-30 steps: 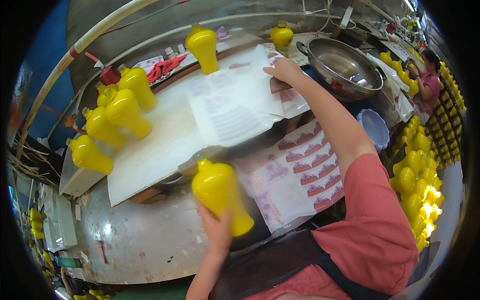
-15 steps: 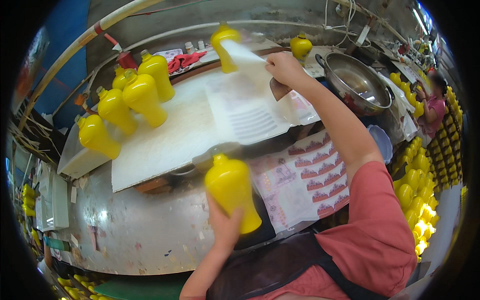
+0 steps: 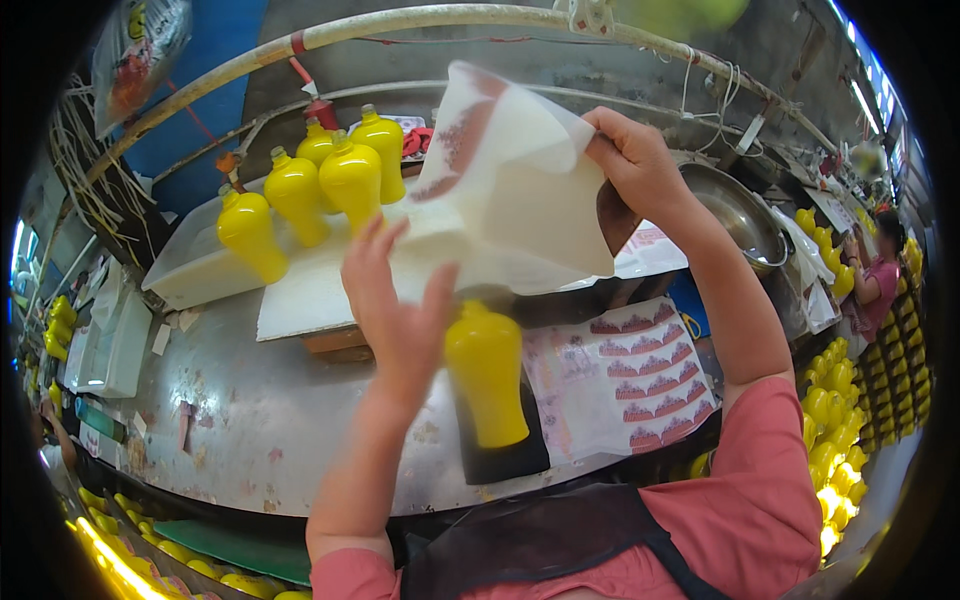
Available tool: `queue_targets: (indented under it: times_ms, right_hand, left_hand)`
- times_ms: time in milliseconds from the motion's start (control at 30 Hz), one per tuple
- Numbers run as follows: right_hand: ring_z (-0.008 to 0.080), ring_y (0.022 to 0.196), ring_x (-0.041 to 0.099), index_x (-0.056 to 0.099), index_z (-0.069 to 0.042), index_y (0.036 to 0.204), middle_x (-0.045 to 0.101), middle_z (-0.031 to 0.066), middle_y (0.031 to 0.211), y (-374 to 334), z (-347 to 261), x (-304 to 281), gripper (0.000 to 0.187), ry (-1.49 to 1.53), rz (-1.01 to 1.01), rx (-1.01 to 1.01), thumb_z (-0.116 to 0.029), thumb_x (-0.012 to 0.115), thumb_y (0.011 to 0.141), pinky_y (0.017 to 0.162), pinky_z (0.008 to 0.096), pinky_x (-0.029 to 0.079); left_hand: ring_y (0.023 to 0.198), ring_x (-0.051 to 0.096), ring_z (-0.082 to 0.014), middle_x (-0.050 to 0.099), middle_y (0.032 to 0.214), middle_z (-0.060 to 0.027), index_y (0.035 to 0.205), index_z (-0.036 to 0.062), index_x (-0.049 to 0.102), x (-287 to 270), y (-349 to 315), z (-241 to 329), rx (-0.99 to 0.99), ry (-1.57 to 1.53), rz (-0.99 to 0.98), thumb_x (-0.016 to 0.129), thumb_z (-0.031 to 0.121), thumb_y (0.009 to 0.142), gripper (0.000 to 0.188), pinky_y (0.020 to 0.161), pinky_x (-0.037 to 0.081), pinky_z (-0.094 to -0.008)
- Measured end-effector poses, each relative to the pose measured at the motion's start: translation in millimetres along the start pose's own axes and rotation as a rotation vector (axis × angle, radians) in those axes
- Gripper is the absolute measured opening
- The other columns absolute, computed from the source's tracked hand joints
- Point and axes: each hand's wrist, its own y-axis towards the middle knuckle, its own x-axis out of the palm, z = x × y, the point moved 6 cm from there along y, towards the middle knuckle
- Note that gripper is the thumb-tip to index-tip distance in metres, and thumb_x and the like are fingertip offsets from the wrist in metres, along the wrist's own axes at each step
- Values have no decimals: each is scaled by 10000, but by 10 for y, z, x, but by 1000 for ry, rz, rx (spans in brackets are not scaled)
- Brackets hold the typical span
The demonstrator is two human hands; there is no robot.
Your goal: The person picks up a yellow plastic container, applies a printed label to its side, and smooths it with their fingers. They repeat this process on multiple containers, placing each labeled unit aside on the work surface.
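My right hand (image 3: 640,165) pinches the corner of a limp white decal sheet (image 3: 530,150), raised and hanging over the white board (image 3: 330,300). A dark red printed band runs down the sheet's far left side. A flat brown piece (image 3: 617,218), perhaps a scraper, is tucked in the same hand. My left hand (image 3: 385,300) is open, its fingers spread, left of a yellow vase-shaped bottle (image 3: 487,385). That bottle stands upright on a black pad (image 3: 480,455), touched by neither hand. Beside it lies a sheet of reddish printed decals (image 3: 640,385).
Several yellow bottles (image 3: 300,205) stand at the back left by a white tray (image 3: 185,255). A metal pan (image 3: 735,215) sits at the far right. A pale rail (image 3: 420,22) arches over the metal bench (image 3: 240,420). Another person (image 3: 880,270) works among stacked bottles on the right.
My left hand has let go of the yellow bottle and moved up and left, opening. My right hand has lifted the white sheet off the board.
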Motion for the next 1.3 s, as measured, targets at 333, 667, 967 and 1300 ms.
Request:
queue_targets:
  times_ms: [333, 667, 967, 1300]
  right_hand:
    - [47, 774, 581, 677, -19, 1112, 671, -7, 844, -345, -581, -388, 165, 42, -17, -62, -137, 612, 1017, 710, 238, 492]
    - [150, 791, 631, 682, 15, 1036, 700, 133, 861, -586, -506, -820, 218, -131, 88, 9, -190, 623, 990, 774, 327, 509]
    - [90, 804, 661, 717, -41, 1111, 720, 27, 957, -867, 554, -1694, 213, 366, 494, 384, -203, 621, 1012, 735, 277, 558]
    - [137, 344, 452, 645, -88, 816, 570, 27, 549, -1413, 1410, -3614, 201, 358, 936, 173, -184, 600, 987, 324, 283, 293]
  left_hand:
    - [747, 685, -73, 747, 941, -42, 999, 37, 712, 235, 868, 246, -436, -635, -281, 799, 189, 917, 193, 675, 552, -208]
    - [999, 662, -139, 725, 1032, -35, 1150, 26, 694, 333, 756, 174, -601, -1025, -325, 652, 195, 1016, 220, 937, 484, -289]
    - [806, 598, -151, 626, 855, -14, 1113, 49, 610, 118, 469, -73, -887, -1228, -337, 609, 172, 1030, 148, 936, 505, -400]
    - [824, 580, -163, 565, 806, -12, 1183, 69, 591, 130, 269, -345, -976, -1051, -327, 574, 219, 1059, 195, 948, 509, -374]
